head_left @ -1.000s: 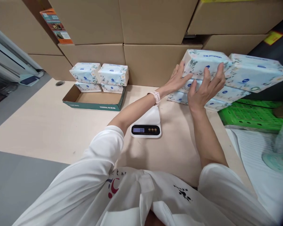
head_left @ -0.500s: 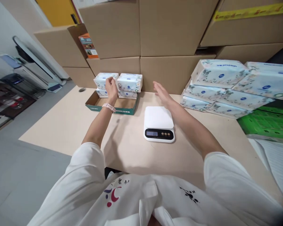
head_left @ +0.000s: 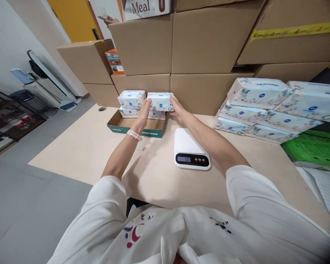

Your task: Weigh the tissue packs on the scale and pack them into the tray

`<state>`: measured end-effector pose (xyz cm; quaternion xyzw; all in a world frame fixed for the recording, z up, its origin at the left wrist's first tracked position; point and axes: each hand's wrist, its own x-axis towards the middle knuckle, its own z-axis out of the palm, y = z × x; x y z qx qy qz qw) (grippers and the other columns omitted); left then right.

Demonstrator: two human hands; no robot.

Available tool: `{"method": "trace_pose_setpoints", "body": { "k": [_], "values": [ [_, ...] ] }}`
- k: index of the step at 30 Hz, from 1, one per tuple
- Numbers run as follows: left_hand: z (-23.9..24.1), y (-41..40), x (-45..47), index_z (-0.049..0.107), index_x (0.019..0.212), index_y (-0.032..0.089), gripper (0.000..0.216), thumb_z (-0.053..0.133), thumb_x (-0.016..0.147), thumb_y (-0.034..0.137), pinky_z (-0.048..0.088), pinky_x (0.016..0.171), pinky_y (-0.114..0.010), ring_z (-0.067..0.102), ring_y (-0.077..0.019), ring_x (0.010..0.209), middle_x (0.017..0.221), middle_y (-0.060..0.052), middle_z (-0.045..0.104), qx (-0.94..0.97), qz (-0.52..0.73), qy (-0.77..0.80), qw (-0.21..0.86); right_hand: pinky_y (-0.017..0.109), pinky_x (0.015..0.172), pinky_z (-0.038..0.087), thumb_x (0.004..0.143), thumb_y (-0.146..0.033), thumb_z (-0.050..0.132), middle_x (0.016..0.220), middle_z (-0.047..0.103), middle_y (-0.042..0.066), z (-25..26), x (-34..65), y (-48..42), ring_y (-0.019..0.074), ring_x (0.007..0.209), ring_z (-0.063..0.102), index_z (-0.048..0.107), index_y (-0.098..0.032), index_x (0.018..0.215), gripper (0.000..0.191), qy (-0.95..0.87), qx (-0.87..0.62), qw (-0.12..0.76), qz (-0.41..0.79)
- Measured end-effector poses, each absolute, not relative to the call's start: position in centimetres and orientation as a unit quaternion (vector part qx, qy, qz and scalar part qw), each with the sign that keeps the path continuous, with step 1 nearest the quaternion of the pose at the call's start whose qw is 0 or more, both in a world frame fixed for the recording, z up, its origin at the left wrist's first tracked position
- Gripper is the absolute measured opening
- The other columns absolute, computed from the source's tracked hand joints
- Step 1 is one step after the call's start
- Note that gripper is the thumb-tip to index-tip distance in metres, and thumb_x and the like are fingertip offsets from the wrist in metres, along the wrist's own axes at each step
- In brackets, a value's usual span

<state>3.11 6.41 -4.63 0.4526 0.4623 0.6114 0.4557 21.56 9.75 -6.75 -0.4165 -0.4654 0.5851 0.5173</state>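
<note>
My left hand (head_left: 145, 111) and my right hand (head_left: 178, 109) grip opposite ends of a tissue pack (head_left: 161, 102), the upper right one in a green-sided cardboard tray (head_left: 136, 132). It sits level, above another tissue pack (head_left: 156, 115). To its left, two more packs are stacked, the upper one (head_left: 130, 98) over the lower one (head_left: 129, 112). Both hands' fingertips are partly hidden behind the held pack. A white digital scale (head_left: 189, 143) lies below my right forearm, its platform bare and its display reading 0.0.
More tissue packs (head_left: 260, 94) are piled at the right of the table (head_left: 159, 179). Cardboard boxes (head_left: 202, 91) form a wall behind. A green crate (head_left: 313, 148) stands beyond the right edge. At upper left a hand (head_left: 108, 20) shows; I cannot tell whether it is printed.
My right hand has moved left from beside the scale to the pack's right end. My left hand has shifted right onto its left end. The view has tilted slightly up.
</note>
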Motion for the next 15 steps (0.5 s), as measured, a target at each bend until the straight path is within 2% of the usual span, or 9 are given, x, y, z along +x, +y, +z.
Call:
{"method": "trace_pose_setpoints", "body": {
  "k": [4,6,8,11,15],
  "values": [
    [-4.8,-0.5,4.2,0.067,0.143,0.027,0.058,0.079,0.094,0.056,0.028,0.139,-0.041,0.035,-0.0297,0.168,0.167,-0.006,0.057,0.562,0.568,0.375,0.469,0.063,0.134,0.04,0.092,-0.084,0.059,0.165,0.06,0.0,-6.8,26.5,3.3,0.0274,0.151,0.058,0.052,-0.036,0.151,0.076,-0.504,-0.46,0.499,0.534],
    [-5.7,-4.2,5.1,0.055,0.157,0.027,0.075,0.072,0.096,0.066,0.023,0.141,-0.044,0.027,-0.0329,0.172,0.177,-0.007,0.044,0.619,0.518,0.335,0.486,0.057,0.136,0.04,0.093,-0.083,0.059,0.171,0.054,-0.002,-7.3,29.6,-1.4,0.0275,0.16,0.05,0.05,-0.039,0.156,0.077,-0.536,-0.47,0.501,0.49],
    [-7.0,-7.2,6.2,0.047,0.163,0.028,0.082,0.07,0.096,0.07,0.022,0.142,-0.048,0.024,-0.0342,0.173,0.182,-0.008,0.035,0.644,0.479,0.301,0.515,0.054,0.139,0.036,0.095,-0.082,0.056,0.176,0.048,-0.002,-8.2,32.3,-5.8,0.0269,0.166,0.042,0.042,-0.042,0.164,0.081,-0.553,-0.485,0.498,0.46],
    [-9.1,-9.7,7.8,0.046,0.158,0.03,0.076,0.072,0.097,0.067,0.024,0.142,-0.05,0.023,-0.0323,0.173,0.183,-0.009,0.032,0.64,0.449,0.267,0.564,0.054,0.142,0.027,0.096,-0.08,0.058,0.179,0.043,0.002,-10.0,35.0,-10.4,0.0289,0.169,0.036,0.03,-0.039,0.172,0.091,-0.553,-0.515,0.498,0.425],
    [-10.8,-10.7,8.9,0.051,0.144,0.026,0.064,0.073,0.098,0.063,0.029,0.14,-0.052,0.029,-0.0327,0.171,0.178,-0.013,0.04,0.612,0.422,0.285,0.605,0.061,0.143,0.019,0.094,-0.08,0.061,0.178,0.043,0.004,-12.2,36.4,-12.5,0.0339,0.169,0.034,0.032,-0.038,0.173,0.093,-0.525,-0.573,0.477,0.411]
  ]
}}
